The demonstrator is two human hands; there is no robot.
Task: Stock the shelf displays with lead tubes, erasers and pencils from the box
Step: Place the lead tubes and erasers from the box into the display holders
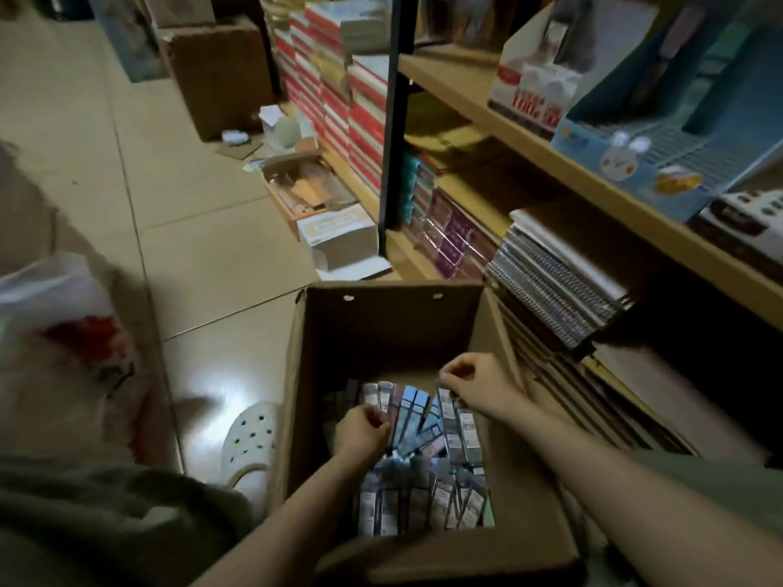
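An open brown cardboard box stands on the floor in front of me. Its bottom holds several slim packets with barcode labels, in blue, grey and pink, some fanned out. My left hand is down inside the box, fingers curled on the left end of the fanned packets. My right hand reaches in from the right and pinches the top of a grey packet. Up on the right shelf sits a light blue display tray with a rabbit picture.
Wooden shelves run along the right with stacked spiral notebooks, purple boxes and red-white boxes. Small cartons and scraps lie on the tiled floor ahead. A white plastic bag sits left. My foot in a white clog is beside the box.
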